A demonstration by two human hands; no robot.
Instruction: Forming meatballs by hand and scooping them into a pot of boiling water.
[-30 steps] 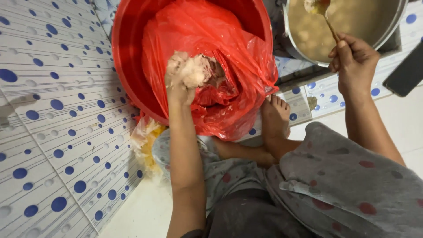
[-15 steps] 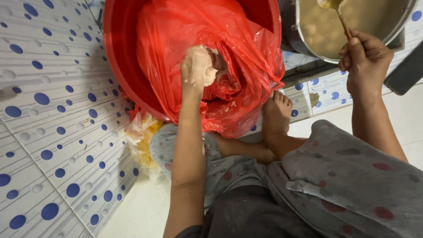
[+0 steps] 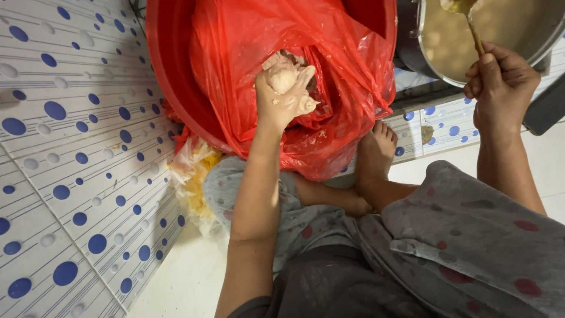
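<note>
Dough [image 3: 283, 79] sits as a pale lump in the left hand [image 3: 282, 97], fingers curled tight around it, inside the red plastic bag [image 3: 347, 70] lining the red tub [image 3: 170, 76]. Right hand [image 3: 500, 85] has a closed grip on a spoon handle [image 3: 474, 35] over the metal pot [image 3: 500, 29] of pale batter.

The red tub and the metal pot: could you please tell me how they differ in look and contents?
The red tub is plastic and lined with a crumpled red bag; the metal pot is shiny and unlined. The tub holds pale dough, which the left hand lifts in a lump; the pot holds a yellowish liquid, over which the right hand holds a spoon. Both are round, open-topped, and cut off by the picture's edge.
</note>
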